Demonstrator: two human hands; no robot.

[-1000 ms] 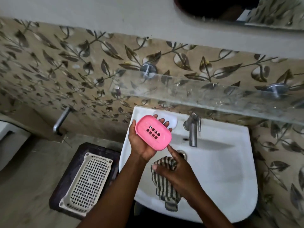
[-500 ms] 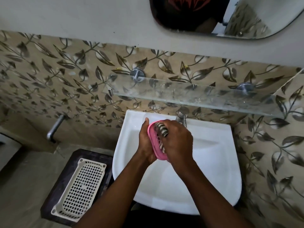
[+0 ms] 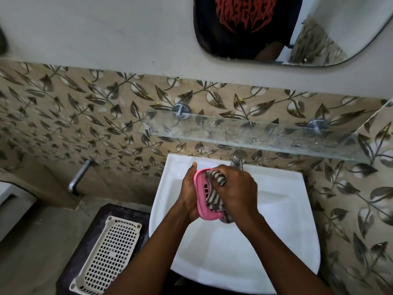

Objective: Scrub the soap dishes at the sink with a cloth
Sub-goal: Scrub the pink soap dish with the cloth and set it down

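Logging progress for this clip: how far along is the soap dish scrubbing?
Done: nothing looks finished yet. In hand: the left hand holds the pink soap dish over the sink while the right hand grips the striped cloth against it. Left: finishing this dish; no other soap dish shows here.

Right hand [image 3: 236, 188] shows only its back: the fingers curl out of sight underneath, covering most of the striped cloth [image 3: 214, 198] and the half of the pink soap dish [image 3: 201, 195] on their side. Left hand [image 3: 187, 194] fingers are hidden behind the dish, only the thumb [image 3: 194, 167] showing at its far end. The tap [image 3: 237, 161] just beyond the right knuckles is mostly blocked and the sink [image 3: 276, 209] floor below both sets of fingers can't be seen. Both forearms run off the bottom edge, the mirror [image 3: 319, 28] is cut by the top edge.
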